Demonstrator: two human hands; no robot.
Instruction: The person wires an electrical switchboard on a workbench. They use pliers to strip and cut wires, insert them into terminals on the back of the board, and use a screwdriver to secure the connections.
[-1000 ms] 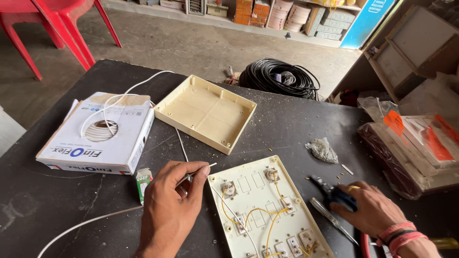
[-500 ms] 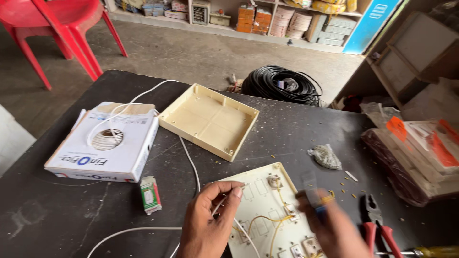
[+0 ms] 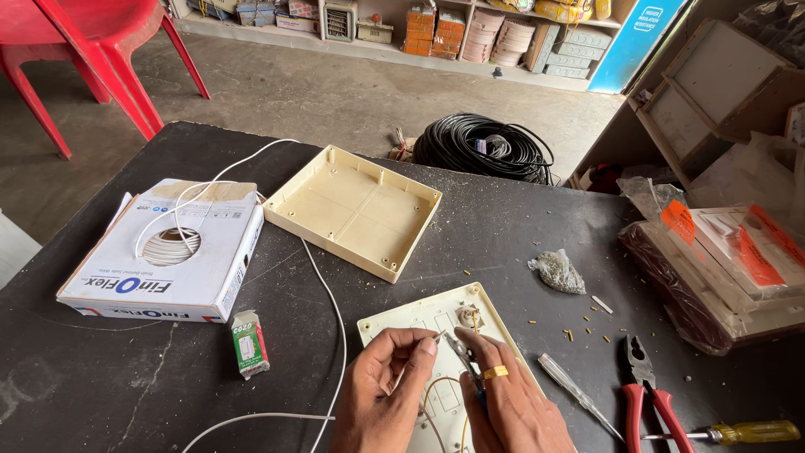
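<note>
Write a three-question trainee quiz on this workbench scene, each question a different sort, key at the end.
1. True or false: the red-handled pliers lie to the right of the cream switch plate.
2. Which hand wears a yellow ring: the left hand or the right hand?
3. Fill in: the white wire comes out of the ___ box.

Key
1. True
2. Right
3. White cardboard

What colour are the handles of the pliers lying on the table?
Red, seen clearly in the head view: the pliers lie right of the hands.
</note>
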